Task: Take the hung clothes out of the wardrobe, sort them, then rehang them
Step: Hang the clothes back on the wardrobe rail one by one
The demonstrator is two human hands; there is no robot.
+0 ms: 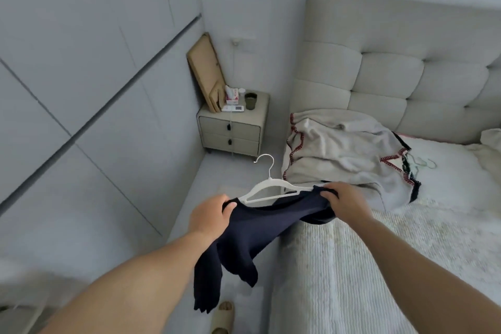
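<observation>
A dark navy garment (260, 228) is stretched between my hands over the bed's left edge, its lower part dangling toward the floor. My left hand (210, 213) grips its left shoulder. My right hand (343, 202) grips its right shoulder. A white hanger (267, 188) pokes out of the neck opening, hook pointing up and away. A grey garment with red stitched edging (341, 152) lies heaped on the bed near the headboard. Pale green hangers (423, 163) lie beside that heap. White wardrobe doors (81, 89) fill the left side, closed.
The bed (393, 266) with a white textured cover takes up the right. A bedside cabinet (233, 127) stands in the corner with a tissue box, a cup and leaning wooden boards. A beige slipper (223, 317) lies on the floor strip between wardrobe and bed.
</observation>
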